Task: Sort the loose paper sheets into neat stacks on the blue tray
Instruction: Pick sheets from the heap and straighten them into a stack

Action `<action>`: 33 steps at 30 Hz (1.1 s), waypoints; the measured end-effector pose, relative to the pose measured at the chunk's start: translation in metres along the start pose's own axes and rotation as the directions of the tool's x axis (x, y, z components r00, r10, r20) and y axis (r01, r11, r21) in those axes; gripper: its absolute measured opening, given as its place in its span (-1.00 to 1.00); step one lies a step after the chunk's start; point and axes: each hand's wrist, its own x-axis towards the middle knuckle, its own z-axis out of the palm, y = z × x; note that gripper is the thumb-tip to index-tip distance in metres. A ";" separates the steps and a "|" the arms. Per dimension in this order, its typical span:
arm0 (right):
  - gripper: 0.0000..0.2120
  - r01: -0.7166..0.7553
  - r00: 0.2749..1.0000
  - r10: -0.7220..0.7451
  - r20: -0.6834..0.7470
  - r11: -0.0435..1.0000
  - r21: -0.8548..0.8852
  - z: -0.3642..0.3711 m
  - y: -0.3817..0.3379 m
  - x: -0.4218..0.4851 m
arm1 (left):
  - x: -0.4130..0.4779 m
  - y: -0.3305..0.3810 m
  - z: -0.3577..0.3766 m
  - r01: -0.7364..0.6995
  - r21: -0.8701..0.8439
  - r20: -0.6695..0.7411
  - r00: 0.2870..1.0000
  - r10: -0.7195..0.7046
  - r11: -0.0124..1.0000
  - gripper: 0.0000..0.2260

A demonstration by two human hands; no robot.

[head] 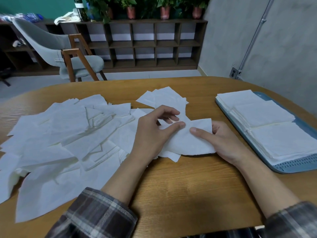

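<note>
Right now my left hand (154,133) and my right hand (221,141) both hold one white sheet (188,145) in the middle of the table (180,189). The left thumb and pointer finger pinch the sheet near its top, and the other left fingers are bent above it. The right thumb lies flat on top of the sheet, and the right fingers curl round its right edge. The sheet's low edge hangs just over the wood and over a few other sheets.

On the right sits the blue tray (291,167). It holds paper in neat piles: a far stack (240,98), a near stack (288,143), and a smaller stack (262,112) lying on top where those two meet. The tray's near end has little holes, and its right side runs out of my picture.

On the left lies the loose pile (68,134), all mixed up, with sheets going past the left side of the picture. A small bunch (164,98) lies just behind my hands.

A strip of brown wood shows between the held sheet and the tray. More brown wood shows in front of my hands, down to my checked sleeves (103,215). The table's far edge curves round, and a grey chair (56,48) stands past it.
</note>
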 end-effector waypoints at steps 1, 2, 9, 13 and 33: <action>-0.68 0.001 1.000 -0.001 -0.006 1.000 0.012 0.000 0.000 0.000 | 0.001 0.000 -0.001 0.019 0.019 0.000 1.000 -0.019 1.000 -0.82; -0.68 0.000 1.000 0.000 -0.013 1.000 0.027 0.000 0.000 0.000 | 0.002 -0.001 -0.002 0.047 0.020 0.012 0.999 -0.047 0.999 -0.83; -0.70 -0.027 0.997 0.030 -0.071 0.998 0.050 -0.003 0.003 0.003 | 0.004 -0.003 -0.008 0.182 -0.023 0.067 0.981 -0.180 0.983 -0.87; -0.86 -0.043 0.996 0.049 -0.081 0.996 0.072 -0.003 0.004 0.004 | 0.004 -0.003 -0.004 0.224 -0.056 -0.005 0.974 -0.225 0.973 -0.83; -0.76 0.049 0.821 -0.176 -0.544 0.970 -0.239 -0.023 0.011 0.013 | 0.005 -0.036 0.008 -0.140 0.671 0.257 0.965 -0.051 0.728 -0.64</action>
